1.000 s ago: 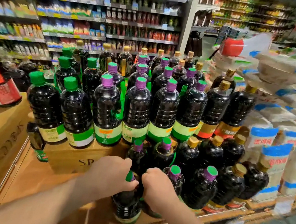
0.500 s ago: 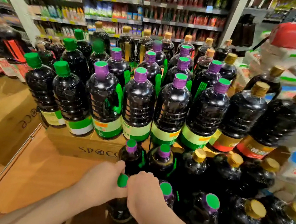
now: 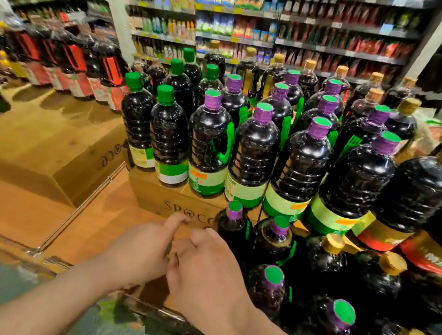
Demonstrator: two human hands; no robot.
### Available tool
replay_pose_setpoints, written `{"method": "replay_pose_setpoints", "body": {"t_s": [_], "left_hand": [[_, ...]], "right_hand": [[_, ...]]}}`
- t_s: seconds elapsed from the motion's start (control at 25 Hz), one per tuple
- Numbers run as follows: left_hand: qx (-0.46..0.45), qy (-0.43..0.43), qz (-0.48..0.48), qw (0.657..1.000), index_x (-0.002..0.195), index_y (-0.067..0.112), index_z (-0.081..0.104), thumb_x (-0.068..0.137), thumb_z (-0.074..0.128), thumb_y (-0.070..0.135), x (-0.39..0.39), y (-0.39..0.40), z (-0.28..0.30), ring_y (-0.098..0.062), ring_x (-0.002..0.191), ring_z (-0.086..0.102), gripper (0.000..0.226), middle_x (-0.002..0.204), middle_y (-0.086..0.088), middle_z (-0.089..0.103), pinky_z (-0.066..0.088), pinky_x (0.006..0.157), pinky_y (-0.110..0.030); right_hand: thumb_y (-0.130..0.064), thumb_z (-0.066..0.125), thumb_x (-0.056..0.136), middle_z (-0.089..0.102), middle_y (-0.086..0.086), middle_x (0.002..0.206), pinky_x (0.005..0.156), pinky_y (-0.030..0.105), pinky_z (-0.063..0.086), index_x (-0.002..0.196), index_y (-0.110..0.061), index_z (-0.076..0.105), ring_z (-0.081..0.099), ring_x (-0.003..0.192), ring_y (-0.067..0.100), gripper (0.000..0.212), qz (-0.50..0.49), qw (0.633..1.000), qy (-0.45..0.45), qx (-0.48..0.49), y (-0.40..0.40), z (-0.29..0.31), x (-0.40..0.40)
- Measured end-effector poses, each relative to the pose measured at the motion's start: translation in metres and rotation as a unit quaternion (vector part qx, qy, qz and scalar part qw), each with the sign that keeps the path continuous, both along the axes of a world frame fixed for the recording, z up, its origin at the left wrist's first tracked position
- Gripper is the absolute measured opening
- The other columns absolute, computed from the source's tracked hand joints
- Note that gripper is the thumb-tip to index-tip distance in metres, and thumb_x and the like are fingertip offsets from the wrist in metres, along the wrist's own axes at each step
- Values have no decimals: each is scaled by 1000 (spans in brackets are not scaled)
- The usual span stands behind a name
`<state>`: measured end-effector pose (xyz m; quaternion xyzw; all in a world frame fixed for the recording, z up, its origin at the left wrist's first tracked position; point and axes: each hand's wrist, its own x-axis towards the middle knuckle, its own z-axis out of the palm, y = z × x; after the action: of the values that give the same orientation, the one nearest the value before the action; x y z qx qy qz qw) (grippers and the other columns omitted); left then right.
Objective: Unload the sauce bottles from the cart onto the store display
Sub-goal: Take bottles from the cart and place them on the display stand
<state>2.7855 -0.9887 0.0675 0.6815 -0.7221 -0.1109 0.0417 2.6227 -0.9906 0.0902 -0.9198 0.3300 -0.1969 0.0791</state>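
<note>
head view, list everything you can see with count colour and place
purple-capped bottles: about a dozen, dark sauce, green-topped purple caps, on the box and lower right tier
green-capped bottles: about six, dark sauce, green caps, left end of the upper tier
gold-capped bottles: many, dark sauce, gold caps, right side and back row
red-labelled bottles: a row, dark with red labels, far left
cardboard box: one, brown, under the upper tier
cardboard sheet: brown, left
store shelves: several, packed with mixed goods, background
left hand: one, fingers loosely curled, holding nothing visible
right hand: one, beside the left, holding nothing visible
</note>
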Motion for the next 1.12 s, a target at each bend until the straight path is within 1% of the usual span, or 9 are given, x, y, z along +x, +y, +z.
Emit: {"method": "replay_pose_setpoints", "body": {"t_s": [0.08,0.12,0.24,0.28,0.36,0.44,0.52,0.84,1.12], "left_hand": [[-4,-12,42,999,131,37,35,83,61,34,23,30,7,-13,77,59,55,86,11,61,50,62,-32],[-7,-19,65,998,128,37,41,84,60,36,34,53,9,-12,77,58,48,85,12,60,49,63,-31],[-11,-66,144,987,122,36,49,87,54,44,63,138,7,-17,91,64,36,94,10,65,48,71,-34],[-9,-81,173,981,120,35,50,87,51,48,71,168,7,-19,94,64,35,98,8,66,49,72,-35],[3,-94,237,967,117,33,51,86,45,58,88,229,9,-20,97,64,40,100,7,65,50,73,-35],[13,-96,286,953,116,32,51,87,45,61,103,288,12,-19,98,64,41,101,6,65,50,74,-35],[8,-88,339,937,114,32,53,89,48,61,120,354,17,-18,98,64,38,101,6,66,50,76,-35],[-50,-87,557,825,115,32,56,89,54,54,160,562,27,-16,97,64,34,97,8,67,47,74,-31],[-36,-84,699,709,116,33,55,90,51,53,186,653,12,-15,99,63,33,98,6,68,46,74,-30]], "right_hand": [[-35,78,59,60,-7,63,66,24,52,66,-21,71,55,67,12,17,42,999,17,-28,22,3,16],[-35,78,62,60,-5,66,69,26,51,68,-20,70,55,70,13,19,59,998,21,-19,36,6,28],[-29,56,90,59,9,101,94,34,41,103,-9,65,49,100,25,25,128,987,87,41,83,3,71],[-27,55,91,57,11,102,95,35,39,105,-8,63,48,102,26,26,161,982,84,56,102,1,87],[-33,70,74,59,4,79,76,27,50,81,-15,70,57,81,22,19,214,975,62,21,144,-5,117],[-41,78,53,55,-7,60,58,19,46,61,-21,69,58,62,11,23,254,965,72,-16,188,-8,146],[-40,78,55,56,-8,63,57,20,48,67,-23,71,60,65,11,22,280,959,34,-19,237,-15,178],[-33,72,63,56,-5,66,56,22,47,70,-23,69,61,65,16,13,462,886,-34,18,407,-11,286],[-26,70,68,59,-1,69,58,25,50,77,-20,70,61,67,23,10,609,790,-10,62,502,-26,380]]}}
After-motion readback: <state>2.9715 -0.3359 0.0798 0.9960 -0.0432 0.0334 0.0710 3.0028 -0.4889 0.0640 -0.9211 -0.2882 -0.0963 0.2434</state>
